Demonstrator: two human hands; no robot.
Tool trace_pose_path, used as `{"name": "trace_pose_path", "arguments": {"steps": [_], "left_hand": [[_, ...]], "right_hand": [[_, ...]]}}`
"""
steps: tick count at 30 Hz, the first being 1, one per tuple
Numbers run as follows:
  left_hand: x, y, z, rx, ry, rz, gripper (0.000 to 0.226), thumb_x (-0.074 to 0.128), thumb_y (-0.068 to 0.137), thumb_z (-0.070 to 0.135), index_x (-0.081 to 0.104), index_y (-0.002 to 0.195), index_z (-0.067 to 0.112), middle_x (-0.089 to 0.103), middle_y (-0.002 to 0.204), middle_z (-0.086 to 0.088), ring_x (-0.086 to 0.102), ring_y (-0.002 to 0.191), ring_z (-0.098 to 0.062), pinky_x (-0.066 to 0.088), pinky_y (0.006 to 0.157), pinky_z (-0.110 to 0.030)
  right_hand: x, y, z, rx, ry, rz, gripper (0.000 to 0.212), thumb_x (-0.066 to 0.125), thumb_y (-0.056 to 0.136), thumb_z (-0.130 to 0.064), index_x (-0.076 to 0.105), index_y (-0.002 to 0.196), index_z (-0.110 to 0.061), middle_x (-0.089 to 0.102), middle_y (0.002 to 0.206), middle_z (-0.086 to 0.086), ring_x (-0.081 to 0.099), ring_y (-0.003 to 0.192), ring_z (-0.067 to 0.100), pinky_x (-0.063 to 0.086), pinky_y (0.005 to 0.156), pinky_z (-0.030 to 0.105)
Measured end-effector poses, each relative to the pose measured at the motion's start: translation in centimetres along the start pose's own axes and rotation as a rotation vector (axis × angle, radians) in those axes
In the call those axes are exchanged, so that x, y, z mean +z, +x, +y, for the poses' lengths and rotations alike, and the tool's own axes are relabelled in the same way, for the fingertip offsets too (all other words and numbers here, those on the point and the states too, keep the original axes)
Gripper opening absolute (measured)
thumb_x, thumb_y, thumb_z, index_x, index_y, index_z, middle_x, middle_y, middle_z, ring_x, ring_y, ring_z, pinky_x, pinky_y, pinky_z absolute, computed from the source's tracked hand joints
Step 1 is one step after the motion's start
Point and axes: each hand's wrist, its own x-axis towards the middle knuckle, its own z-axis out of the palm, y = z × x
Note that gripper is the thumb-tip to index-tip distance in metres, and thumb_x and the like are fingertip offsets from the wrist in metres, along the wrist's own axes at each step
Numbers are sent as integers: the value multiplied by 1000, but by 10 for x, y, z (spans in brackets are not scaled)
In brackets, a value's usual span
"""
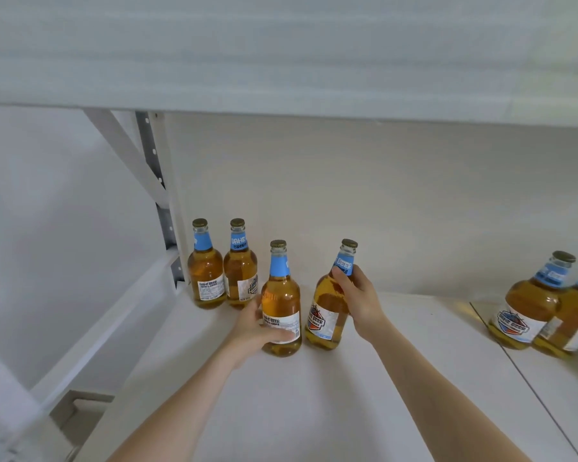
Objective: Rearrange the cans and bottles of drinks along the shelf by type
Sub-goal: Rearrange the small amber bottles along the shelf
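Nearest me, bare shelf board lies open. Further in, my left hand wraps an upright beer bottle low down; my right hand grips a tilted beer bottle at its shoulder. Behind, a bottle pair hugs the left corner; other bottles crowd the right edge.

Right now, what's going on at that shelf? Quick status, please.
Left hand grips upright beer bottle low. Right hand grips tilted beer bottle at its shoulder. Back pair stands behind, path open.

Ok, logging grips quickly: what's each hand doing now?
Left hand: holds the upright bottle by its body.
Right hand: holds the tilted bottle near its neck.
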Motion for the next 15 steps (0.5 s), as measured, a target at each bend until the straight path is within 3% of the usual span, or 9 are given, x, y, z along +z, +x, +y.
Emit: {"name": "trace_pose_path", "arguments": {"steps": [7,9,13,15], "left_hand": [[2,-41,3,-45,-12,9,88,96,54,13,52,126,39,71,113,12,69,102,-8,56,75,-21],[1,-53,4,-57,-19,14,83,95,55,11,53,121,39,71,112,11,69,103,-10,56,75,-22],[-2,-74,3,-88,-51,15,78,94,56,8,55,117,38,73,109,9,70,100,-10,56,75,-24],[-5,-84,3,-105,-68,8,79,95,54,11,56,119,36,73,109,7,70,99,-11,57,76,-26]], "right_hand": [[-1,-37,-7,109,52,12,25,58,97,-36,59,118,-24,68,112,9,65,106,27,53,97,45],[-3,-49,-8,143,67,24,24,59,96,-37,60,117,-25,69,112,9,66,105,28,53,96,47],[-9,-72,-12,177,131,53,6,59,96,-34,62,99,-28,70,98,8,68,90,24,55,79,37],[-13,-84,-14,188,157,80,7,58,97,-34,61,99,-27,69,93,6,67,83,22,53,70,34]]}}
